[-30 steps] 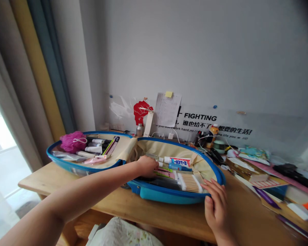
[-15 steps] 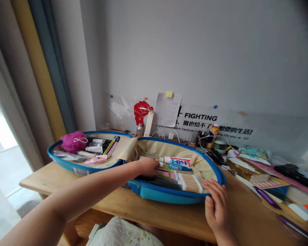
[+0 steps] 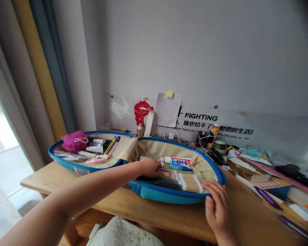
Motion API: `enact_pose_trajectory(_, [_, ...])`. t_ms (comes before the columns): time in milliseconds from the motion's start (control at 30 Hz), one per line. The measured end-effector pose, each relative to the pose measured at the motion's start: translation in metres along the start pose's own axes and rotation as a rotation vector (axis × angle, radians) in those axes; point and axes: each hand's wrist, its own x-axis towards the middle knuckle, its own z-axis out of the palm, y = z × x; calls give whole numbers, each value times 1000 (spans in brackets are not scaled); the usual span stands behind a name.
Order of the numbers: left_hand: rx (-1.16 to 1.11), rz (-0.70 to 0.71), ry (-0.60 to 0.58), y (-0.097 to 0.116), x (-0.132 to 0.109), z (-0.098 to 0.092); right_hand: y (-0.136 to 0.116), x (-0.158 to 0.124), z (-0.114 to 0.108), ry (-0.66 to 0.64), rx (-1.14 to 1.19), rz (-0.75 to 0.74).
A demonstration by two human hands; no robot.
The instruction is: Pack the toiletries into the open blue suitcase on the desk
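A blue-rimmed case (image 3: pixel 166 199) lies open in two halves on the wooden table. My left hand (image 3: pixel 150 167) reaches into its right half, fingers bent and closed among the contents beside a pink and green pack (image 3: pixel 169 174). What its fingertips hold, if anything, is hidden. My right hand (image 3: pixel 217 201) is open, its fingers lying over the near right rim by a pack of cotton swabs (image 3: pixel 190 182). Behind these lie a toothpaste box (image 3: pixel 178 161) and a blue bottle (image 3: pixel 180 167). The left half holds a purple bath puff (image 3: pixel 74 141) and several tubes (image 3: pixel 94 149).
Papers, pens and other clutter (image 3: pixel 261 177) cover the table (image 3: pixel 236 215) to the right. A white lamp-like stand (image 3: pixel 149 124) and small bottle (image 3: pixel 140 130) stand behind the case by the wall. Curtains (image 3: pixel 46 68) hang at the left.
My left hand has shifted very slightly among the contents of the right half. My right hand stays on the rim.
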Motion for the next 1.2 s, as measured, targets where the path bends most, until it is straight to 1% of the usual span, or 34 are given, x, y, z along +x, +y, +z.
enact_pose_trajectory(433, [-28,-71,-2,5,2,-3,0,0,1,17,1,16])
enact_pose_trajectory(600, [-31,-68,3,4,2,-2,-1,0,-1,-2,-6,12])
enact_pose_trajectory(767, [-32,-66,-1,3,2,-1,-1,1,-1,9,3,-3])
enact_pose_trajectory(967, [-29,-78,3,4,3,0,1,-1,1,7,16,15])
enact_pose_trajectory(1067, [-62,-93,8,2,2,-1,1,-2,1,2,7,15])
enact_pose_trajectory(1200, [-72,-81,-15,-3,3,-2,0,-1,1,17,4,25])
